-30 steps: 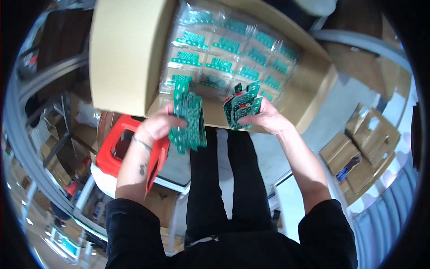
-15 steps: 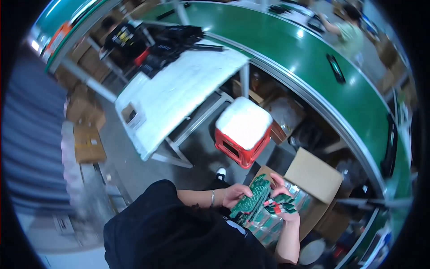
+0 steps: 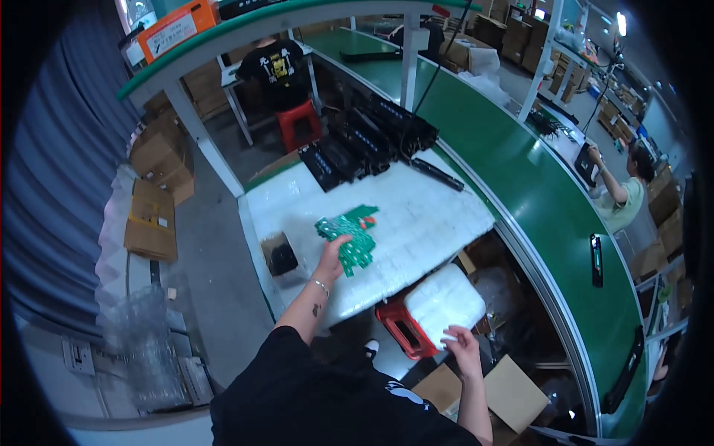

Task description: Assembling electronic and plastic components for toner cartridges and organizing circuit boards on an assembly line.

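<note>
Long green conveyor (image 3: pixel 535 193) curving down the right of the frame. White padded worktop (image 3: pixel 416 215) at centre, black units (image 3: pixel 364 137) lined along its upper edge. Red stool (image 3: pixel 401 331) with a white cushion (image 3: pixel 442 301) lower centre. Stack of green circuit boards (image 3: pixel 349 234) on the worktop, mid-frame, gripped by the left hand (image 3: pixel 332 254) (fingers closed over the lower edge). Right hand (image 3: pixel 462 348) loosely open, holding nothing, fingertips touching the cushion.
</note>
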### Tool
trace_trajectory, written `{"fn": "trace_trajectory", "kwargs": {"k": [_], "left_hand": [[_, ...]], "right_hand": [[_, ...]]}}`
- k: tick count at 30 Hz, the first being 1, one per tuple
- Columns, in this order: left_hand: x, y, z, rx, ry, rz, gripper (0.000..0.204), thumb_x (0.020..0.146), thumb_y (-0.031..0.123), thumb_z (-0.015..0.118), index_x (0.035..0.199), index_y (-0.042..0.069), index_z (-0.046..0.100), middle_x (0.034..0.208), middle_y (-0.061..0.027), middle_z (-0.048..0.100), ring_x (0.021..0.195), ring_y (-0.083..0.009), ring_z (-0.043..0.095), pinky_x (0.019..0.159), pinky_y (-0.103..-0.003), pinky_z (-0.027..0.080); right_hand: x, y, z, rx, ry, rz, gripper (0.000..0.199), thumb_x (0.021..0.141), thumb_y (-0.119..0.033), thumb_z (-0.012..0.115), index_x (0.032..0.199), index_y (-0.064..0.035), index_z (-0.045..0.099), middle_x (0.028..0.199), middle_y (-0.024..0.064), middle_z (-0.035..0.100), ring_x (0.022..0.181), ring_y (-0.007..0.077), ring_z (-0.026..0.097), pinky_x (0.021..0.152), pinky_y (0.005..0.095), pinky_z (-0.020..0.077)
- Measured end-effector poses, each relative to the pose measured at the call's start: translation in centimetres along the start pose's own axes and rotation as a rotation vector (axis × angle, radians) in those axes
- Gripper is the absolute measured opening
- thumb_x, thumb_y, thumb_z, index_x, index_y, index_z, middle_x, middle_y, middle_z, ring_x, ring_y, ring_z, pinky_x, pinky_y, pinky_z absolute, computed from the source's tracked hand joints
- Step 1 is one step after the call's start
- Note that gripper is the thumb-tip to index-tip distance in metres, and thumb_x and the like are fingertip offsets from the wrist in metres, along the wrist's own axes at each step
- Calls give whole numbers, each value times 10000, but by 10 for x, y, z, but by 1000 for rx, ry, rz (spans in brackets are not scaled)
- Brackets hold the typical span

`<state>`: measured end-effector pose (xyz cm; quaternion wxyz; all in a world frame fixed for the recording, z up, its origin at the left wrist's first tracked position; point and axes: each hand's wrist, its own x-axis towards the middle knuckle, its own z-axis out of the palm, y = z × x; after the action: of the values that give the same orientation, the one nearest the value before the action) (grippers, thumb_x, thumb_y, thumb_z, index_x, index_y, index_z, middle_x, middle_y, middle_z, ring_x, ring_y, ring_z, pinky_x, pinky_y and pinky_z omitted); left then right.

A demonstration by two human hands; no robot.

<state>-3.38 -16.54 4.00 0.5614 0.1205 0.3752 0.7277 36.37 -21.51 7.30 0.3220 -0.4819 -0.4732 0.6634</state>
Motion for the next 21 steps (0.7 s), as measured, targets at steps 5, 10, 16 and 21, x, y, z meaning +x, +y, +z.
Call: {"fn": "trace_trajectory", "kwargs": {"k": [5, 10, 16, 21], "left_hand": [[88, 19, -51, -186, 123, 11, 229, 747, 86, 589, 967, 28, 558, 846, -104, 624, 733, -245, 628, 669, -399, 533], [118, 18, -75, -228, 189, -119, 254, 744, 50, 541, 996, 37, 565, 924, -120, 611, 809, -292, 612, 725, -453, 517], [92, 8, -20, -374, 453, -102, 290, 846, 188, 448, 1065, 18, 535, 1069, -160, 589, 946, -375, 573, 886, -564, 394], [79, 13, 1, -626, 579, -93, 285, 878, 212, 385, 1068, 44, 514, 1103, -139, 562, 1049, -332, 511, 923, -551, 360]], "right_hand": [[-17, 17, -17, 128, 179, 210, 253, 790, -13, 557, 1040, -47, 543, 959, 69, 617, 805, 141, 609, 672, 247, 504], [-16, 25, -30, 206, 271, 286, 190, 841, -92, 572, 1030, -67, 567, 913, 54, 629, 753, 109, 604, 643, 205, 499], [-7, 14, -47, 151, 263, 316, 199, 837, -89, 575, 1034, -60, 563, 944, 46, 628, 750, 97, 594, 651, 197, 490], [-2, 13, -72, 67, 201, 330, 191, 837, -63, 556, 1028, -56, 557, 940, 43, 628, 726, 90, 588, 620, 184, 474]]}}
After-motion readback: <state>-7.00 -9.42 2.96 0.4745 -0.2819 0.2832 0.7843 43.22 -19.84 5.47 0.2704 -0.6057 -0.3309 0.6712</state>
